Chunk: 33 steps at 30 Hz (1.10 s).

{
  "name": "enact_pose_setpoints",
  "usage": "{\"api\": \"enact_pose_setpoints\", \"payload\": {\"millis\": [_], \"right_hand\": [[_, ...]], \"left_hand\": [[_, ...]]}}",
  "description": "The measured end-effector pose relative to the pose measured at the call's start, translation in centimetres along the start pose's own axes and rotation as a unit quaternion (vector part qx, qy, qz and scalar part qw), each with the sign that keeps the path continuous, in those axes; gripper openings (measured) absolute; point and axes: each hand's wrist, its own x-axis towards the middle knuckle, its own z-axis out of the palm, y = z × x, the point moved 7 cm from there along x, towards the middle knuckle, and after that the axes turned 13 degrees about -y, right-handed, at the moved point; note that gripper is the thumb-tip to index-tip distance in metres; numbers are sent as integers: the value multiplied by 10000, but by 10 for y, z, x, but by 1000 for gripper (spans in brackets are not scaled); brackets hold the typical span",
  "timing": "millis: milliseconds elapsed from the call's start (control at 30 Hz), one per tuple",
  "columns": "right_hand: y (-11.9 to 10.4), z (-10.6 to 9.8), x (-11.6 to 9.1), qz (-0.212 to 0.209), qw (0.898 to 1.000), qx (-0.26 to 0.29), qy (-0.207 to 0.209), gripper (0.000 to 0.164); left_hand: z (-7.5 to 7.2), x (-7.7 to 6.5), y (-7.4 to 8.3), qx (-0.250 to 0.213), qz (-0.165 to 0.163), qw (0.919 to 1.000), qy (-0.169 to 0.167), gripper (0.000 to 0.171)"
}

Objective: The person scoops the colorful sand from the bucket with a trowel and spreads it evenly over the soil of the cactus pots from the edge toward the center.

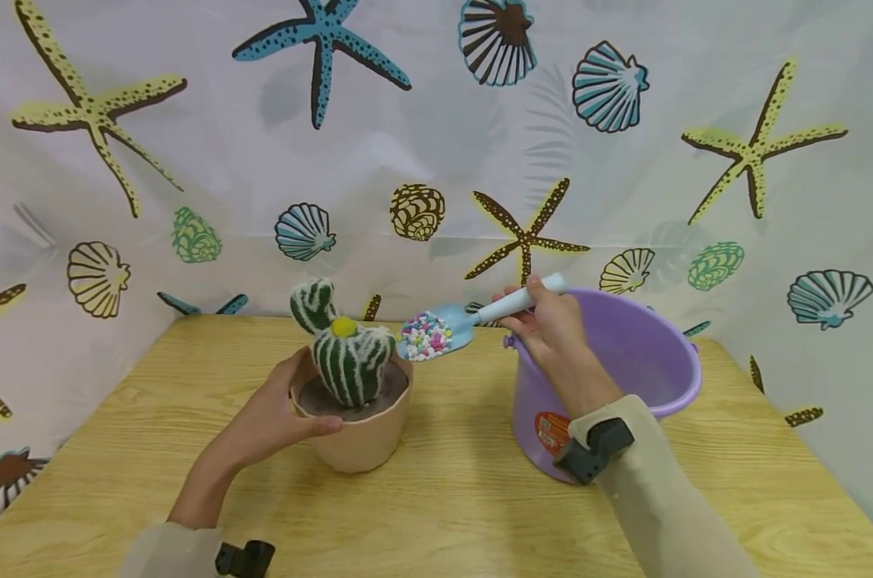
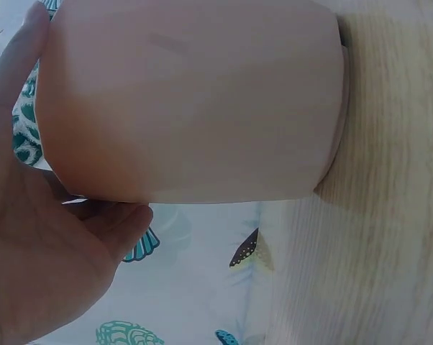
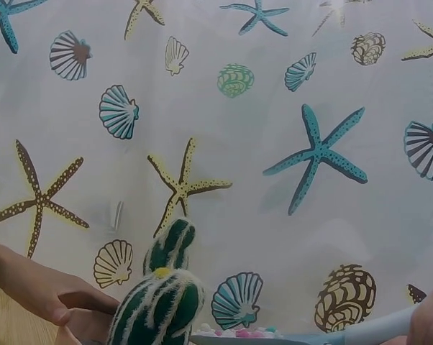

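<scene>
My left hand [image 1: 274, 413] grips the rim of a peach flowerpot [image 1: 360, 445], thumb along the near side and fingers round the far left. A green artificial cactus [image 1: 350, 365] with white fuzz and a yellow tuft stands in the pot's grey-brown fill. With my right hand [image 1: 552, 329] I hold the white handle of a light blue toy trowel [image 1: 505, 307]. Its blade carries a heap of small multicoloured pebbles [image 1: 425, 337], level above the table and close to the pot's right rim. In the left wrist view, the flowerpot [image 2: 195, 108] fills most of the frame.
A purple bucket [image 1: 646, 345] with an orange label stands at the right, partly behind my right forearm. The wooden table [image 1: 451, 498] ends at the back against a white cloth [image 1: 436, 144] printed with shells and starfish.
</scene>
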Motion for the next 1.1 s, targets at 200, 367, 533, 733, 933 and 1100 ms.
{"api": "enact_pose_setpoints", "payload": {"millis": [200,367,533,733,933,1100], "right_hand": [[4,4,0,-20,9997,-252,-57,44],[8,6,1,7,9991,-423,-88,43],[10,9,1,43,9979,-639,-141,42],[11,14,1,-45,9970,-739,-227,43],[13,19,3,-182,9937,-1043,-372,41],[15,23,3,-214,9899,-1324,-465,39]], "left_hand": [[1,-1,0,195,-164,9997,17,106],[1,-1,0,228,-317,9992,17,107],[1,-1,-1,301,-405,9987,25,109],[0,-2,-1,320,-453,9985,11,110],[-1,-4,1,354,-443,9984,33,111],[-1,-4,1,365,-393,9985,57,110]]}}
